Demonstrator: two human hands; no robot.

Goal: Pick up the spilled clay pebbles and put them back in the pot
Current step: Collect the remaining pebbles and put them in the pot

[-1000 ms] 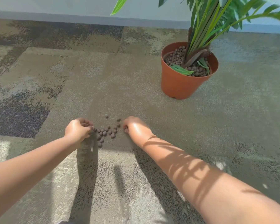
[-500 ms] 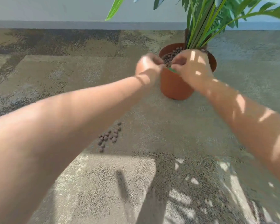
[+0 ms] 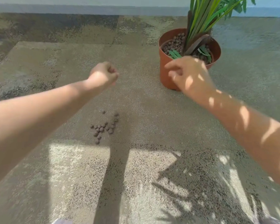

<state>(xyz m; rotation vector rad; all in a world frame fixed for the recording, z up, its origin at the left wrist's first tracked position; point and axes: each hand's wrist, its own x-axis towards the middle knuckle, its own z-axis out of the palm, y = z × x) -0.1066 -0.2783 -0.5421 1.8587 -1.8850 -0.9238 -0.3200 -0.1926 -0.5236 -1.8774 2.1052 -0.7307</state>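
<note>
Several brown clay pebbles (image 3: 103, 126) lie in a small cluster on the carpet, in shade, at centre. The orange pot (image 3: 163, 73) stands at the upper right, holding a green plant (image 3: 200, 15) and more pebbles (image 3: 173, 43). My left hand (image 3: 103, 75) hovers above the carpet between the cluster and the pot, curled into a loose fist; a dark spot shows in its hollow, but I cannot tell whether it is a pebble. My right hand (image 3: 190, 75) is in front of the pot's near wall, fingers loosely apart and pointing left, with nothing visible in it.
Mottled grey-brown carpet (image 3: 55, 62) covers the floor up to a pale wall base (image 3: 87, 8) at the top. Sunlit patches and leaf shadows (image 3: 184, 191) fall on the near carpet. The plant's leaves overhang the pot's far side.
Both hands went from the spilled cluster up to the pot's rim, and now have drawn back from it, the left hand farther to the left. The view shifted, so the pot sits more to the right.
</note>
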